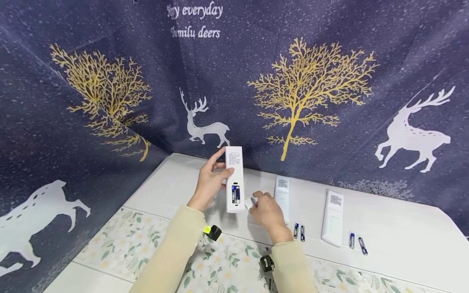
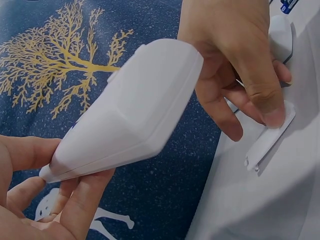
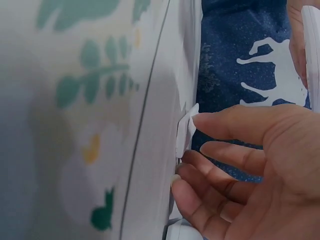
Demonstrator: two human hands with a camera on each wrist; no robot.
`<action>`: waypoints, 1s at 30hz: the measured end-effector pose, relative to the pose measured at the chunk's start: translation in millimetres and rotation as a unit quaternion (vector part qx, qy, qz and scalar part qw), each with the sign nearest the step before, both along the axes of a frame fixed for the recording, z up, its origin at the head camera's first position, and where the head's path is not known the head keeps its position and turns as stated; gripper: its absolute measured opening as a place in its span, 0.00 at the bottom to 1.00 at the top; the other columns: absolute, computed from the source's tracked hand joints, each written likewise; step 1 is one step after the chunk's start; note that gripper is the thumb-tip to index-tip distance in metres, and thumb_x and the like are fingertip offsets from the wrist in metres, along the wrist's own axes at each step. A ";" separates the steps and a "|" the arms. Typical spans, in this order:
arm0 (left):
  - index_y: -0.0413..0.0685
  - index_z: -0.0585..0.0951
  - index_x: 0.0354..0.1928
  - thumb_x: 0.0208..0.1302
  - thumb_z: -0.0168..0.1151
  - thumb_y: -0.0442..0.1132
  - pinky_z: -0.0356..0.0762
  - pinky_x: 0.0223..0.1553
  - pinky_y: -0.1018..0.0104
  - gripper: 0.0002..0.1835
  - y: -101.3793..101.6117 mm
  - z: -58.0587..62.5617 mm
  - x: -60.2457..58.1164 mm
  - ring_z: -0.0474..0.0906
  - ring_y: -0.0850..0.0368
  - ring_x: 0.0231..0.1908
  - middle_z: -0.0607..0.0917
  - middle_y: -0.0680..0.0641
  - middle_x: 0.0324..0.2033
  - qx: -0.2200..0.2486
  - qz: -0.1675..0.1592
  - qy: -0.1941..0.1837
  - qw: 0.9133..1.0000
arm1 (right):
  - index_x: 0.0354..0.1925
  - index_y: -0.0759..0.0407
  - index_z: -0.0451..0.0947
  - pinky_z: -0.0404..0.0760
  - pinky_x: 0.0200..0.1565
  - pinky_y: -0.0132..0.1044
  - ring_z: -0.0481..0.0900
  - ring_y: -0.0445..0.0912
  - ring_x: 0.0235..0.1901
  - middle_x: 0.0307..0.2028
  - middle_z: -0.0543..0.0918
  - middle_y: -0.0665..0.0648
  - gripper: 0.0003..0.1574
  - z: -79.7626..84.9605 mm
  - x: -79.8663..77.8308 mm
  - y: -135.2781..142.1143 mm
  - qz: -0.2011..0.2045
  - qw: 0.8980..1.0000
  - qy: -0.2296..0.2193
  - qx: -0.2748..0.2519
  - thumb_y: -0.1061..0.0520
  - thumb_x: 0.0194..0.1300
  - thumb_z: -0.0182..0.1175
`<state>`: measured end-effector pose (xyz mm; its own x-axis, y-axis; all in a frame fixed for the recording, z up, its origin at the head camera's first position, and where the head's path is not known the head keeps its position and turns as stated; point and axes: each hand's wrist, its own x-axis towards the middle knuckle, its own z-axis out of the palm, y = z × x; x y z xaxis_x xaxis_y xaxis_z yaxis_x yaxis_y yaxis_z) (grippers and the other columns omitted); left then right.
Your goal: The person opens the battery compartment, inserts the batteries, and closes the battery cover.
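Note:
My left hand (image 1: 209, 181) grips a white remote control (image 1: 237, 173) upright, thumb across its back and fingers behind. Its open battery compartment faces me, with two blue batteries (image 1: 235, 194) lying in it. Lower and to the right, my right hand (image 1: 269, 211) pinches a small white battery cover (image 2: 270, 142) at the tabletop. The thumb lies on top of the cover in the left wrist view, where small clips show at its far end. Seen from the right wrist, the cover (image 3: 186, 132) stands at a tilt by the thumb tip and curled fingers.
Two more white remotes, one beside my right hand (image 1: 283, 195) and another farther right (image 1: 332, 217), lie face down on the white table (image 1: 395, 228). A pair of batteries (image 1: 299, 232) lies near each. A floral cloth (image 1: 223, 260) covers the front; a dark printed curtain (image 1: 234, 81) hangs behind.

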<state>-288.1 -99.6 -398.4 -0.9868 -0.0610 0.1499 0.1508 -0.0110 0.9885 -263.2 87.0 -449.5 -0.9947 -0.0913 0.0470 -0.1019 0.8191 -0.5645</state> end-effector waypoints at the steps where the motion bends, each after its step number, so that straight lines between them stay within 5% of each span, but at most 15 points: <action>1: 0.70 0.71 0.78 0.71 0.68 0.31 0.85 0.35 0.53 0.39 0.5 0.3 -0.4 0.86 0.51 0.39 0.82 0.43 0.52 0.002 -0.001 0.003 1.000 | 0.65 0.67 0.78 0.84 0.40 0.47 0.83 0.50 0.36 0.40 0.83 0.59 0.33 0.4 -0.4 0.3 -0.001 1.000 0.003 0.002 0.66 0.62 0.71; 15: 0.68 0.71 0.79 0.71 0.68 0.30 0.85 0.33 0.56 0.39 0.5 -2.8 0.9 0.87 0.52 0.38 0.82 0.42 0.52 0.001 -0.005 0.002 1.000 | 0.62 0.67 0.80 0.83 0.38 0.46 0.81 0.49 0.34 0.38 0.84 0.59 0.33 -2.9 2.0 1.0 0.017 1.000 -0.005 -0.016 0.70 0.56 0.69; 30: 0.67 0.70 0.80 0.71 0.67 0.30 0.85 0.33 0.56 0.39 -0.7 -2.7 1.2 0.86 0.52 0.38 0.82 0.42 0.51 -0.003 -0.008 0.009 1.000 | 0.61 0.66 0.81 0.84 0.41 0.46 0.81 0.49 0.36 0.40 0.85 0.58 0.24 -4.5 1.3 -3.3 0.045 0.998 -0.006 -0.033 0.65 0.68 0.69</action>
